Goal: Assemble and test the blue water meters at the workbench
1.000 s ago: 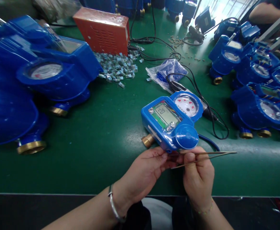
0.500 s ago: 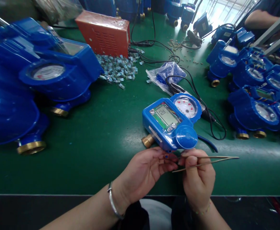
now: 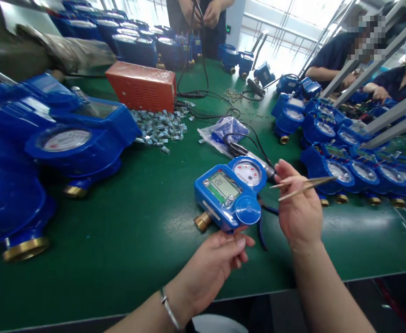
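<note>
A blue water meter (image 3: 229, 192) with a green LCD panel, a white dial and a brass fitting lies on the green table (image 3: 137, 222). My left hand (image 3: 217, 263) sits just below the meter, its fingertips touching the near edge by the round blue cap. My right hand (image 3: 298, 208) is raised to the right of the meter and grips metal tweezers (image 3: 305, 184) that point right. Whether the left fingers pinch a small part cannot be made out.
Large blue meters (image 3: 67, 138) crowd the left, a row of meters (image 3: 345, 152) the right. An orange box (image 3: 140, 90), a pile of small metal parts (image 3: 157, 127), a plastic bag (image 3: 224, 132) and black cables (image 3: 244, 138) lie behind. Other people work at the far side and right.
My right hand has lifted the tweezers up and right, away from my left hand. The view has tilted up, showing more of the far table and people.
</note>
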The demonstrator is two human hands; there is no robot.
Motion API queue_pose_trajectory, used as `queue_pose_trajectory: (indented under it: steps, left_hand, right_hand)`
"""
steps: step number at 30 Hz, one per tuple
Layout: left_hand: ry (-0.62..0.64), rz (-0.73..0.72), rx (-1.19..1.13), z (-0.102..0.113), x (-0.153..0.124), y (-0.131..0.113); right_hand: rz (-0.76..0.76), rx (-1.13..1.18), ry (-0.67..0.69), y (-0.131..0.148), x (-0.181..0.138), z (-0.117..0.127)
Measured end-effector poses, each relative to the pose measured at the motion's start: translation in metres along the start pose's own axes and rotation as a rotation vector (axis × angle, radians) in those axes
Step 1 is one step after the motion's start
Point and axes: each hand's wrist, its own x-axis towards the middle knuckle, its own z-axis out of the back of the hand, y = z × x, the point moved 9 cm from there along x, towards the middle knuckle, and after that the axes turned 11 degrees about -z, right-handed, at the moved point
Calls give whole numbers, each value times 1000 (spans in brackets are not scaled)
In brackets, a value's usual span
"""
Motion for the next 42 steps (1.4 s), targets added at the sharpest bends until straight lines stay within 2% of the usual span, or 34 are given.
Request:
queue_pose_trajectory:
  steps: [3,6,8,12,15,18,21,24,27,30,42]
  left_hand:
    - [-48,-57,-12,3,2,-4]
    - [-108,-108,-21,18,-3,-12]
    - [-169,-122,-37,31,-11,-18]
    - [-406,-209,-139,64,-34,-36]
    - [-476,-282,-191,71,-47,-44]
    - [-413,-222,-166,63,-48,-33]
    - [-259,-88,-56,44,-41,-13]
    - [-152,-18,37,29,-30,-4]
    - [-78,-7,89,20,-20,-3]
    - [-40,-39,128,19,-15,-3]
    - [11,-85,185,24,-13,3]
  right_hand:
    - [-142,73,149,-15,35,-24]
    - [-191,30,184,-28,39,-37]
    - [-195,-2,153,-34,27,-37]
    - [-176,-61,69,-34,-10,-30]
    - [-127,-163,21,-24,-38,-30]
    - [-57,-330,-15,-11,-57,-32]
    - [-8,-477,0,2,-65,-37]
    - [124,-633,66,20,-69,-49]
    - [238,-723,191,30,-73,-64]
    - [264,-749,265,28,-74,-71]
    - [365,-867,328,38,-78,-82]
